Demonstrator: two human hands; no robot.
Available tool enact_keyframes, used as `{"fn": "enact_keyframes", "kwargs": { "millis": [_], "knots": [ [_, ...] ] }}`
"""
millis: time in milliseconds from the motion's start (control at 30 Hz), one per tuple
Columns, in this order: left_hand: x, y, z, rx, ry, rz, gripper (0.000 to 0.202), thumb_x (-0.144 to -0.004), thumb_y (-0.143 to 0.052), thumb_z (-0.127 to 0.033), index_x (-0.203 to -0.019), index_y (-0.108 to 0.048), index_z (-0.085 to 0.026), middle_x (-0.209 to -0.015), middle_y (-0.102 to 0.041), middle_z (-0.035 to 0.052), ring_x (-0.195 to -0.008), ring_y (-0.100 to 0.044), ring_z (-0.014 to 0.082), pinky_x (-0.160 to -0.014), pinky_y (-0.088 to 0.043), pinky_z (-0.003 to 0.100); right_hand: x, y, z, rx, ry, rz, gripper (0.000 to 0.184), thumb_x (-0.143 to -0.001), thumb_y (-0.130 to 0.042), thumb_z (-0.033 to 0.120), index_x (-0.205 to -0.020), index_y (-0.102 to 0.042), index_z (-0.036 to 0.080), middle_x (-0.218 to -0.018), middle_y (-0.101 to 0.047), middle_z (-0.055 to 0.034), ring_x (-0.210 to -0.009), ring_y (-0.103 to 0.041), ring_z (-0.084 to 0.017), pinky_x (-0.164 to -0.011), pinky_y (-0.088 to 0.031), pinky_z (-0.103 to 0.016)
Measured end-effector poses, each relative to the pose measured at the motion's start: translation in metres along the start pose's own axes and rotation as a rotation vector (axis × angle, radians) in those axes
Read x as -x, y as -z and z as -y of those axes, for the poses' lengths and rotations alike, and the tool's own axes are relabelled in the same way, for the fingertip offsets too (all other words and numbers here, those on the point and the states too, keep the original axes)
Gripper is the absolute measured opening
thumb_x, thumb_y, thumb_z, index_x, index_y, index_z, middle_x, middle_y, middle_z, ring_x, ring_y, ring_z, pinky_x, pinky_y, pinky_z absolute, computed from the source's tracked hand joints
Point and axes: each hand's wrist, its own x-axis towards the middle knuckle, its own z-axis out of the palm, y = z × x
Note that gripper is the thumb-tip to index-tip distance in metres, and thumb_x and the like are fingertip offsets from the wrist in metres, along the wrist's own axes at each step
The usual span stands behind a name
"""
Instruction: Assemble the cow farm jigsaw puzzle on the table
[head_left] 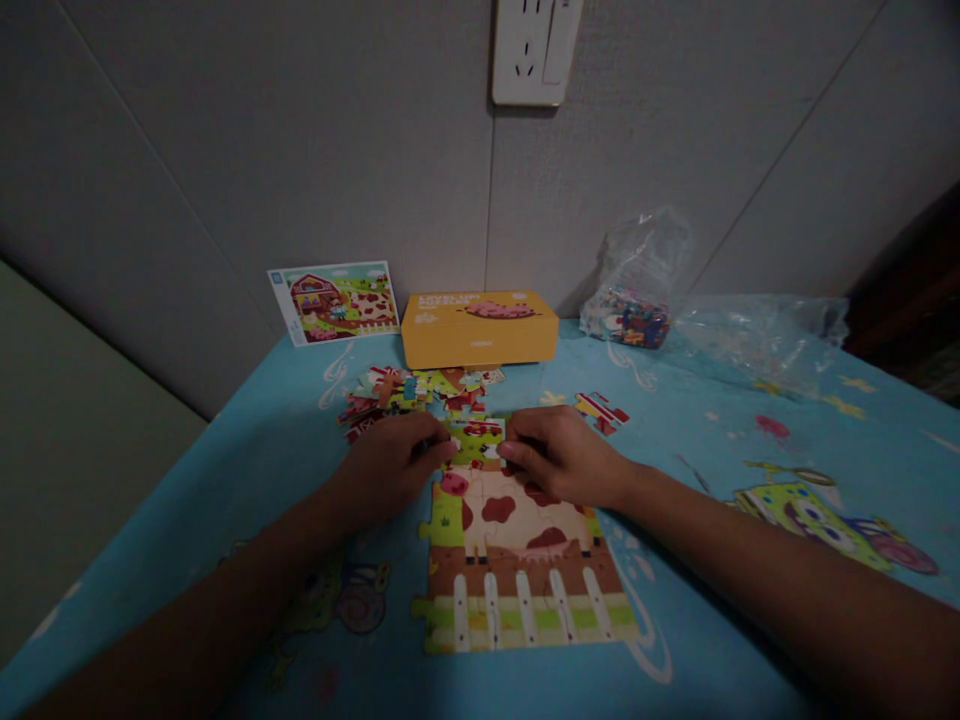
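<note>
A partly joined jigsaw puzzle [525, 560] lies flat on the table, showing a spotted cow above a white fence. At its top edge, a green puzzle piece [478, 440] with small animals is pinched between my two hands. My left hand [397, 455] has thumb and finger closed on the piece's left edge. From the other side, my right hand [562, 455] grips its right edge with curled fingers. I cannot tell whether the piece is locked into the row below. Loose puzzle pieces [397, 385] are heaped just beyond my left hand.
A yellow puzzle box [480, 335] stands by the wall, beside a farm picture card [337, 305]. Several joined red pieces [602, 412] lie past my right hand. Toward the back right are a plastic bag of pieces [634, 315] and a crumpled clear bag [757, 335]. A blue patterned cloth [712, 620] covers the table.
</note>
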Motion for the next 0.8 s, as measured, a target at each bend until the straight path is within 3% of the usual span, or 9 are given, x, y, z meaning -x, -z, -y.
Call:
{"fn": "enact_keyframes", "kwargs": {
  "millis": [467,567,700,800],
  "knots": [
    [0.000,0.003,-0.005,0.047,-0.004,-0.038,0.032,-0.088,-0.048,-0.030,-0.059,-0.043,-0.018,-0.054,-0.042,-0.0043,-0.052,-0.039,0.0107,-0.052,-0.027,0.024,0.001,-0.004,-0.006,-0.141,-0.096,0.007,0.027,-0.091,-0.051,0.026,-0.065,-0.050,0.017,-0.057,-0.060,0.0004,-0.044,-0.052,-0.008,-0.047,-0.035,-0.019],
    [0.000,0.007,-0.007,0.106,0.025,-0.137,0.033,-0.087,-0.048,-0.031,-0.057,-0.042,-0.018,-0.053,-0.040,-0.0042,-0.050,-0.038,0.0103,-0.050,-0.028,0.024,0.001,-0.004,-0.007,-0.111,-0.103,0.005,0.029,-0.091,-0.052,0.029,-0.064,-0.049,0.017,-0.057,-0.059,-0.0001,-0.046,-0.049,-0.008,-0.047,-0.031,-0.020],
    [0.000,0.012,-0.006,0.268,0.185,-0.345,0.031,-0.088,-0.051,-0.039,-0.064,-0.048,-0.019,-0.053,-0.041,-0.0047,-0.049,-0.042,0.0105,-0.047,-0.032,0.022,0.001,-0.002,-0.006,-0.091,-0.106,0.007,0.032,-0.090,-0.051,0.032,-0.062,-0.046,0.018,-0.056,-0.057,-0.0007,-0.047,-0.047,-0.008,-0.046,-0.029,-0.020],
    [-0.001,0.011,-0.004,0.294,0.246,-0.345,0.029,-0.088,-0.053,-0.041,-0.068,-0.052,-0.019,-0.053,-0.045,-0.0047,-0.048,-0.044,0.0108,-0.045,-0.033,0.022,0.001,-0.002,-0.005,-0.100,-0.099,0.005,0.033,-0.090,-0.051,0.034,-0.062,-0.044,0.018,-0.054,-0.056,-0.0002,-0.046,-0.047,-0.008,-0.046,-0.029,-0.020]
  ]
}}
